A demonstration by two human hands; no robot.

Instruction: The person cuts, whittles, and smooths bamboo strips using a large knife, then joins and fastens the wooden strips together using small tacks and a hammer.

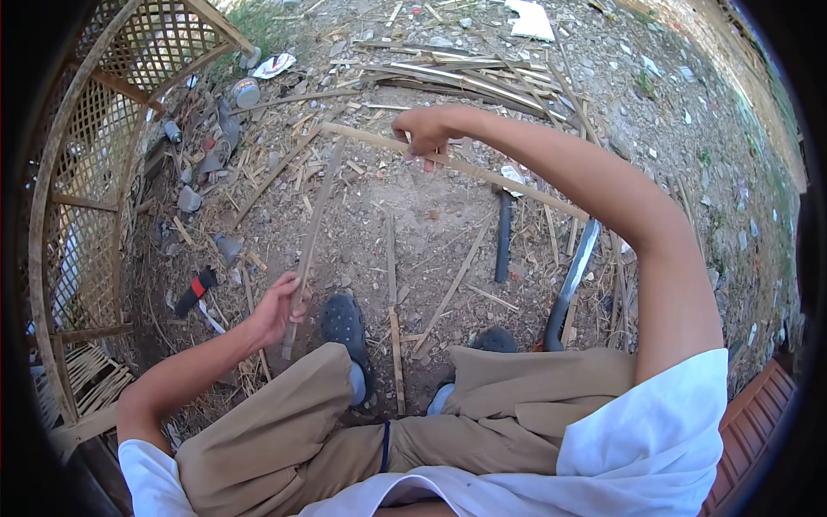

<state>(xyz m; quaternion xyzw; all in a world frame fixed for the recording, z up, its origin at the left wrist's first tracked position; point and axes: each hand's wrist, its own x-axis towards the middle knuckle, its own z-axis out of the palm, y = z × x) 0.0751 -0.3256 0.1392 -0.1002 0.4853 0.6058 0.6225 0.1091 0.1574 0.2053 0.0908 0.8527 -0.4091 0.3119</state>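
My left hand (277, 312) is closed around the lower part of a thin wooden strip (319, 211), which slants up and away from me. Farther out, my right hand (431, 131) pinches a second, paler wooden strip (508, 187) that runs crosswise. The far end of the left strip appears to meet the left end of the crosswise one; whether they touch I cannot tell. Under the crosswise strip's right end lies a machete (577, 271) with a dark handle. A hammer (503, 237) with a dark handle lies left of the machete.
Loose strips (393, 314) lie on the dirt between my shoes (341, 323). A pile of strips (469, 76) is at the far side. Lattice panels (95, 172) stand at the left. Near them are a red-and-black object (196, 291) and a plastic tub (245, 92).
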